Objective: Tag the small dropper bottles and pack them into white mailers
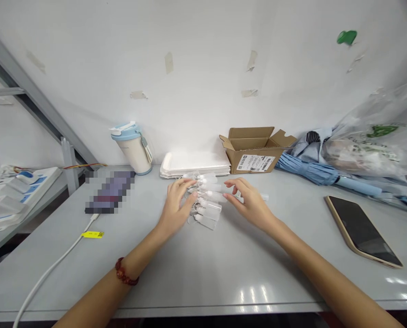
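Several small clear plastic bottles (208, 207) with white caps lie in a row on the grey table (203, 269), at its middle. My left hand (176, 207) rests against the left side of the row, fingers stretched and touching the caps. My right hand (249, 200) hovers at the right side, fingers spread, fingertips at one bottle (217, 196). Neither hand grips anything. A red bead bracelet (124, 272) is on my left wrist.
A stack of white trays (194, 163) and an open cardboard box (254, 148) stand at the wall. A blue-lidded cup (133, 146) is at the back left, a phone (109, 191) with a white cable (53, 269) beside it. A tablet (362, 230), folded umbrella (309, 171) and plastic bag (370, 141) lie right.
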Motion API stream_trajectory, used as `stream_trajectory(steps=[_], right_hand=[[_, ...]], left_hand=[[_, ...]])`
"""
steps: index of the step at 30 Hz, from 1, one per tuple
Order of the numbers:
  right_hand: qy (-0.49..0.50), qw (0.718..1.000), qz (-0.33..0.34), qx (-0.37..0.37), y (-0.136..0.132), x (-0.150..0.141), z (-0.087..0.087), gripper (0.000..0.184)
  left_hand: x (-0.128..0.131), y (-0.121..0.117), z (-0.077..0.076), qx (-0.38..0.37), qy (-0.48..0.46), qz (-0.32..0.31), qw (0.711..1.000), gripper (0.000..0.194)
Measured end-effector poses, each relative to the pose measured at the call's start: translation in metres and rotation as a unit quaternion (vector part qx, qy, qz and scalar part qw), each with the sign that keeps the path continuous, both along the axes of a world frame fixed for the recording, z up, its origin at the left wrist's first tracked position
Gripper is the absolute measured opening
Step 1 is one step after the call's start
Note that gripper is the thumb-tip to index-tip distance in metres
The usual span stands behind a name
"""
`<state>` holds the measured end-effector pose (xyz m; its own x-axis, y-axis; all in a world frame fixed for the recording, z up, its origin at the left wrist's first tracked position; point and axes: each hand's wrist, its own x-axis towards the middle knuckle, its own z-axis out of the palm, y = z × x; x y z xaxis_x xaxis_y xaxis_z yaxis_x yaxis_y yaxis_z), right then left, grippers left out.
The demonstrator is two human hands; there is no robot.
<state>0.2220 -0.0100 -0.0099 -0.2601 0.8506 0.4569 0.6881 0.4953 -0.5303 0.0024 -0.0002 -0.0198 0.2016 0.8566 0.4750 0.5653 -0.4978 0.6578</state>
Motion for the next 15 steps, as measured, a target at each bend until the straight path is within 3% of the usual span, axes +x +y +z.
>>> stream_trajectory(steps=[3,5,7,9,15], right_hand=[[-0.033,0.999,0.005,-0.038,0.003,0.016,0.006,0.018],[-0.064,0.996,0.003,-0.068,0.006,0.028,0.009,0.018],[-0.096,0.991,-0.014,-0.091,0.009,0.042,0.01,0.019],[-0.133,0.983,-0.038,-0.119,0.011,0.053,0.011,0.024],[-0.209,0.951,-0.079,-0.211,0.012,0.068,0.012,0.037]], left_hand=[[0.003,-0.012,0.001,0.125,0.115,-0.086,0.982,0.043],[0.009,-0.021,0.0,0.167,0.216,-0.191,0.943,0.049],[0.015,-0.026,-0.002,0.178,0.289,-0.25,0.907,0.049],[0.02,-0.028,-0.006,0.174,0.326,-0.261,0.892,0.046],[0.02,-0.027,-0.013,0.172,0.357,-0.214,0.892,0.042]])
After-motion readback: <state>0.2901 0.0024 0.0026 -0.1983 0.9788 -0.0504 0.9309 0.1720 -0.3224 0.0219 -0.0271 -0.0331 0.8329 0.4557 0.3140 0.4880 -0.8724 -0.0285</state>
